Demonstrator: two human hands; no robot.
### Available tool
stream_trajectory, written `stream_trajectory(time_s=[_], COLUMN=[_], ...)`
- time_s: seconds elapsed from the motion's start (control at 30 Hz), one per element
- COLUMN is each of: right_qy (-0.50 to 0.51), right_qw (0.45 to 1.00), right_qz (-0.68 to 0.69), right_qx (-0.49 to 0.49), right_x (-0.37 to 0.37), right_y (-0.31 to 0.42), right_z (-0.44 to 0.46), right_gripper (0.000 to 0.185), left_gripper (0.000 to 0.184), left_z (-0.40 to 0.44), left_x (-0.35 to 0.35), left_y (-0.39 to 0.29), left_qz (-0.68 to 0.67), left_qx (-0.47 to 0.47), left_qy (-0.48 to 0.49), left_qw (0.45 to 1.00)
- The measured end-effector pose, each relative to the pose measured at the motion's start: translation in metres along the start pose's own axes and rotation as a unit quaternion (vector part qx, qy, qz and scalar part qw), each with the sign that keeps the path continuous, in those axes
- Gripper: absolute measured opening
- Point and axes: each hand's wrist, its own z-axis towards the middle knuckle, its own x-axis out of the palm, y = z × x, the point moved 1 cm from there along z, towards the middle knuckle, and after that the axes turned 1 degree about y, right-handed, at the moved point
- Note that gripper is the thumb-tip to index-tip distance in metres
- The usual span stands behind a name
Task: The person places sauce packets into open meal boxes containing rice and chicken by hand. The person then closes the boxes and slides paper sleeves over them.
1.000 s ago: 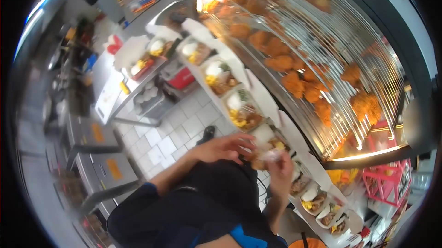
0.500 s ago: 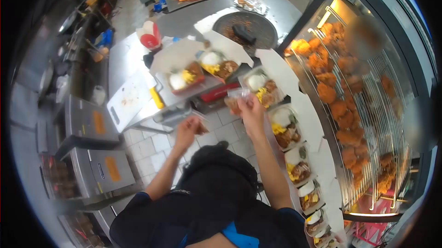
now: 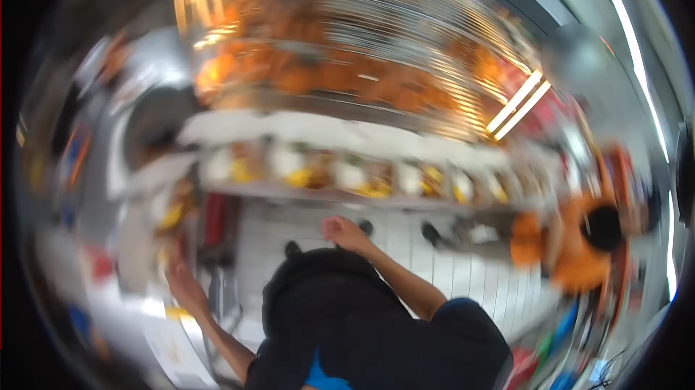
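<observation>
At the left, my left hand reaches to an open meal box on the side counter; motion blur hides its fingers and anything in them. My right hand is in front of my body over the floor, its fingers curled in, and whatever it may hold does not show. Ahead of it stands a row of open white boxes with rice, yellow egg and brown meat; one meal box is nearest the middle.
Behind the boxes a lit glass warmer holds fried pieces on racks. A round dark pan sits at the left. On the right, a co-worker in an orange shirt stands near the row. A white cutting board lies at lower left.
My view has swung right, so the warmer and box row now lie ahead. My hands, each holding a small packet with reddish-brown contents before, have moved apart; no packet is discernible now.
</observation>
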Motion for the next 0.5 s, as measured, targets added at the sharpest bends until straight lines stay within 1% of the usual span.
stream_trajectory(time_s=[0.03, 0.07, 0.1, 0.13, 0.17, 0.23, 0.27, 0.33, 0.4, 0.47, 0.5], right_qy=[-0.079, -0.167, -0.239, -0.300, -0.366, -0.481, -0.522, -0.573, -0.539, -0.475, -0.467], right_qw=[0.996, 0.984, 0.962, 0.944, 0.914, 0.833, 0.794, 0.746, 0.753, 0.793, 0.799], right_qz=[-0.025, 0.017, -0.060, 0.012, 0.090, 0.231, 0.270, 0.311, 0.353, 0.361, 0.358], right_qx=[0.036, 0.051, 0.115, 0.138, 0.150, 0.145, 0.155, 0.135, 0.132, 0.125, 0.128], right_x=[-0.025, -0.049, -0.083, -0.102, -0.120, -0.145, -0.150, -0.151, -0.154, -0.175, -0.192], right_y=[-0.040, -0.126, -0.128, -0.131, -0.129, -0.119, -0.094, -0.111, -0.126, -0.139, -0.151], right_z=[-0.028, -0.041, -0.082, -0.121, -0.162, -0.235, -0.260, -0.288, -0.304, -0.316, -0.320], right_gripper=[0.033, 0.032, 0.034, 0.035, 0.036, 0.036, 0.036, 0.039, 0.041, 0.045, 0.044], left_gripper=[0.037, 0.032, 0.030, 0.031, 0.031, 0.032, 0.034, 0.039, 0.041, 0.043, 0.044], left_z=[-0.012, -0.013, -0.032, -0.040, -0.057, -0.079, -0.084, -0.097, -0.114, -0.136, -0.154], left_x=[0.018, 0.049, 0.094, 0.124, 0.152, 0.198, 0.216, 0.246, 0.277, 0.306, 0.320], left_y=[0.002, 0.034, 0.067, 0.047, 0.013, -0.046, -0.065, -0.098, -0.102, -0.115, -0.125], left_qz=[0.073, 0.106, 0.079, 0.057, 0.038, -0.017, -0.035, -0.072, -0.052, -0.043, -0.043], left_qx=[-0.063, -0.118, -0.058, -0.002, 0.049, 0.006, 0.003, -0.008, -0.033, -0.039, -0.035], left_qy=[0.063, 0.224, 0.292, 0.403, 0.500, 0.575, 0.618, 0.696, 0.710, 0.711, 0.708], left_qw=[0.993, 0.962, 0.951, 0.914, 0.864, 0.818, 0.785, 0.714, 0.702, 0.701, 0.704])
